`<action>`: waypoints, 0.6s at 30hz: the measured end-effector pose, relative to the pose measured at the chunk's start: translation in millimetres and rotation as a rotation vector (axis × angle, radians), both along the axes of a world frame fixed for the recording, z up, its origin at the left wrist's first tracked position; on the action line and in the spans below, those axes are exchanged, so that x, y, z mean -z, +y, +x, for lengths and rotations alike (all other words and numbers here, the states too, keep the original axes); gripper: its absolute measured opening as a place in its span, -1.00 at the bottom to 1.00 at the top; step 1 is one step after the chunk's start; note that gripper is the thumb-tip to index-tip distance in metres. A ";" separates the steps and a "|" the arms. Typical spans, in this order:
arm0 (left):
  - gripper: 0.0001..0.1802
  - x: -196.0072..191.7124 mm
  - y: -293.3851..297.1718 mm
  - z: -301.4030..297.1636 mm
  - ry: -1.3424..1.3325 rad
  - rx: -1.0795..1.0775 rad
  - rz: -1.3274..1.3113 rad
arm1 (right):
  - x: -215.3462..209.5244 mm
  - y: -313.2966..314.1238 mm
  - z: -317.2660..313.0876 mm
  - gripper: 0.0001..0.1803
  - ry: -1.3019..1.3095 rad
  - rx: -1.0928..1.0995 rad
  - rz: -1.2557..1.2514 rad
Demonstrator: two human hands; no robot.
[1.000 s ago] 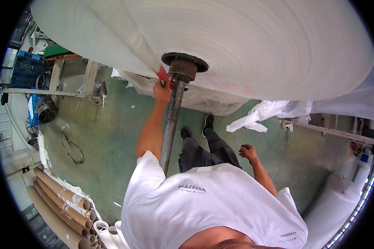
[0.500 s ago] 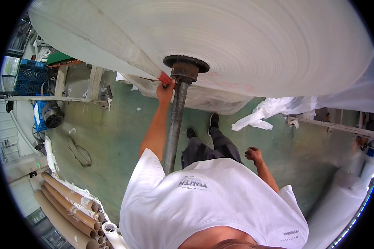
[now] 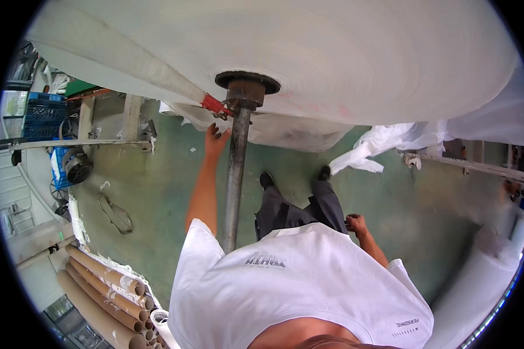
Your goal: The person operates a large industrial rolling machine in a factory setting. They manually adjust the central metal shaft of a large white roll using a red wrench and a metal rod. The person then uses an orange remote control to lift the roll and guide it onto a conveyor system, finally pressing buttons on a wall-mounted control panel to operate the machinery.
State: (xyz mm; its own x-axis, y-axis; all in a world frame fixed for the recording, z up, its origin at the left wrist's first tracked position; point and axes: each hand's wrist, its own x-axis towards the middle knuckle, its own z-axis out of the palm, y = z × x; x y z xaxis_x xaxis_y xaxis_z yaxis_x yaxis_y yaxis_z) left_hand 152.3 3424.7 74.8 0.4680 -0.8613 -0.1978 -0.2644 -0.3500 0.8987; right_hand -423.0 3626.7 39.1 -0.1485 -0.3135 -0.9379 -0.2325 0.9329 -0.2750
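Observation:
A huge white roll of sheet material [image 3: 355, 52] hangs in front of me, its layered end toward me. A steel shaft [image 3: 236, 174] runs from its core toward my body, through a dark flanged collar [image 3: 244, 90]. A pale strap [image 3: 157, 64] slants down across the roll's end to a red fitting [image 3: 213, 104] with a metal piece beside the collar. Just below that fitting is my left hand [image 3: 216, 139], empty, its fingers apart, left of the shaft. Low beside my right thigh hangs my right hand [image 3: 356, 223], fingers curled in, with nothing visible in it.
Crumpled white sheeting [image 3: 367, 154] trails onto the floor at right, beside a low metal rail [image 3: 471, 167]. Cardboard tubes [image 3: 108, 296] are stacked at lower left. A loop of cord [image 3: 115, 214] lies on the green floor. Blue crates [image 3: 45, 113] stand at far left.
My left hand has let go of the red fitting and dropped slightly below it. My right foot has shifted right. The roll and shaft sit slightly farther left in view.

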 end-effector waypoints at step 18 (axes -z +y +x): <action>-0.42 -11.4 87.0 -178.5 -0.472 -0.306 0.303 | 23.0 -14.8 -327.7 -0.75 0.162 0.443 -0.095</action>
